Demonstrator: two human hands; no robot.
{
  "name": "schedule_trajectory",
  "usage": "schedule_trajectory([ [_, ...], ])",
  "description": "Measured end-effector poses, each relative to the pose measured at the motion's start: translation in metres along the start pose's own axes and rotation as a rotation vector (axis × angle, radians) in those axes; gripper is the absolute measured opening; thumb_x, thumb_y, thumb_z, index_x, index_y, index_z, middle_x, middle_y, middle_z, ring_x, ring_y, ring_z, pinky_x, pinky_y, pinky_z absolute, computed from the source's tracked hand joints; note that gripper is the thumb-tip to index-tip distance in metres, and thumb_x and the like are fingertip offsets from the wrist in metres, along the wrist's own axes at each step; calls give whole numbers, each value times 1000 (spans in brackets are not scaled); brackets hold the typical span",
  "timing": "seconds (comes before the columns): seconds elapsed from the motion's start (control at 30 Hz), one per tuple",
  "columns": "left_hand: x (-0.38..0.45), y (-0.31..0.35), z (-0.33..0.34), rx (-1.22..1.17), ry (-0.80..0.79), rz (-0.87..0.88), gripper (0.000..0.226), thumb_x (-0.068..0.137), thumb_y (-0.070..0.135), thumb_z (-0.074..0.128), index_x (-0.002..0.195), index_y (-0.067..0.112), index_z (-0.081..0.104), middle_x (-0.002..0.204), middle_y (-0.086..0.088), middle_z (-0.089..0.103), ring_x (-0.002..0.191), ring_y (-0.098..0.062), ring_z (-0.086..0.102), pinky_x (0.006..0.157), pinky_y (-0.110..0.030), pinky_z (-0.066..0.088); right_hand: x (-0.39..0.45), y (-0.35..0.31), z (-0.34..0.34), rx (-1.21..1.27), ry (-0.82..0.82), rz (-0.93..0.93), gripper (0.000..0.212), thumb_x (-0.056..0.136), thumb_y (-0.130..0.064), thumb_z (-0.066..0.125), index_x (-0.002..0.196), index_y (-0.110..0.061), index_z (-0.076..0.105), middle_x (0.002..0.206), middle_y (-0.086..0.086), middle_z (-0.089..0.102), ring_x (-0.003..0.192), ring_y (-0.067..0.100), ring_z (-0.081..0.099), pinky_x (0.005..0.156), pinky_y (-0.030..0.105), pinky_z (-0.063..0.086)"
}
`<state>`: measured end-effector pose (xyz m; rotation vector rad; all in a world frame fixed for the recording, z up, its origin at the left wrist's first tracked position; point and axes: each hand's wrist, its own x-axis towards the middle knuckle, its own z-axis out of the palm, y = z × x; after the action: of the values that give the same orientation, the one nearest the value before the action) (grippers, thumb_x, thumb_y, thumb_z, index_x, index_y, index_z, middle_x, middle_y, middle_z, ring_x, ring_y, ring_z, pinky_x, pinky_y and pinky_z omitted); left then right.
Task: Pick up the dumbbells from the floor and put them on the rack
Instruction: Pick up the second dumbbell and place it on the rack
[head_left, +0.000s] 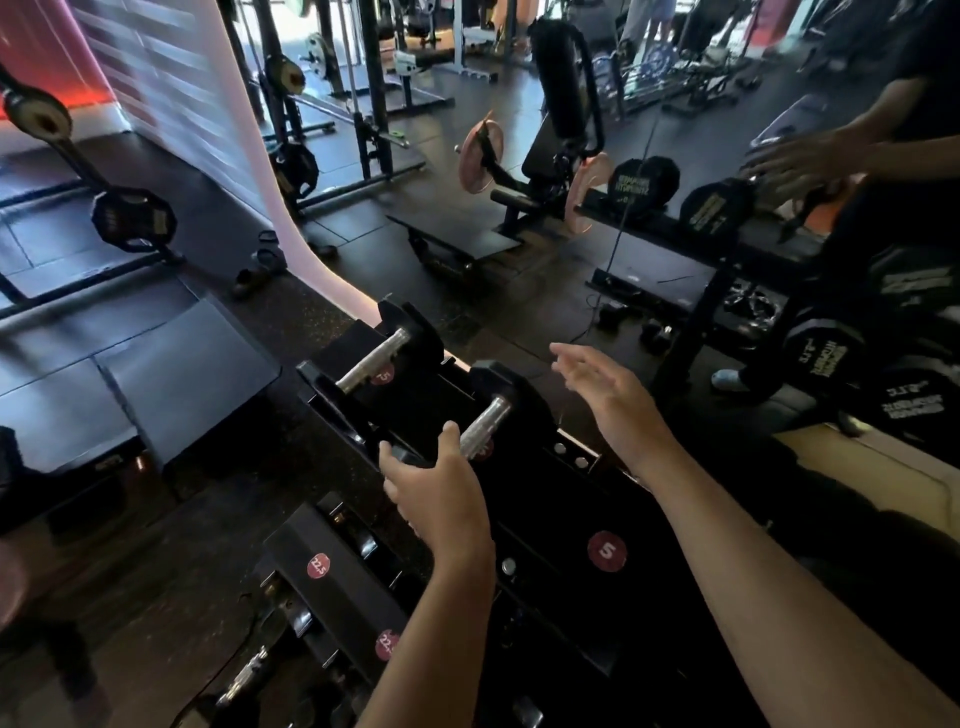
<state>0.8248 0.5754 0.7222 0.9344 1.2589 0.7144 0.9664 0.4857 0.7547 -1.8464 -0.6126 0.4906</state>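
Weight bench (467, 239), pink plates (480, 156), floor mats (171, 364)

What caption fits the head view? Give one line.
Both open hands, left hand and right hand, hover over two dumbbells on the rack.

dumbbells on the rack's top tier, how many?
2. Far dumbbell at the top tier's far end; near dumbbell beside it, by the left hand. Lower tiers are dark, more may be hidden.

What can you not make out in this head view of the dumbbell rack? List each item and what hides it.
- Near dumbbell: its front head is hidden behind the left hand.
- Lower rack: the dumbbells there are too dark to count.
- Floor: the bottom edge and both arms cut it off.
- Mirror: reflected plate text is blurred.
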Motion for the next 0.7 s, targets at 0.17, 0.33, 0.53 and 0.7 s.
schedule_trajectory([
  [0.17,-80,7,2,49,-306,88,74,98,47,68,163,26,40,166,-5,45,146,-25,51,119,-43,40,-86,-12,-55,34,109,-1,39,108,-42,44,140,-30,64,132,-8,68,120,9,65,84,8,44],
  [0.33,-193,-5,3,238,-717,102,36,106,34,62,140,23,65,123,10,70,123,-15,65,100,-33,47,-209,2,-132,84,349,11,36,107,-55,39,130,-43,64,126,-9,73,112,12,72,108,40,47],
  [0.53,-360,-43,-4,330,-1046,160,12,109,29,58,114,28,69,116,5,73,108,-12,68,79,-22,52,-402,16,-224,201,702,60,29,110,-40,41,117,-34,69,118,3,77,103,25,76,105,48,51],
  [0.7,-506,-101,-23,433,-1343,201,27,109,37,56,130,28,70,126,6,75,121,-20,68,97,-36,51,-580,32,-274,262,1021,136,32,111,-37,42,116,-29,72,111,0,80,95,23,78,98,44,54],
])
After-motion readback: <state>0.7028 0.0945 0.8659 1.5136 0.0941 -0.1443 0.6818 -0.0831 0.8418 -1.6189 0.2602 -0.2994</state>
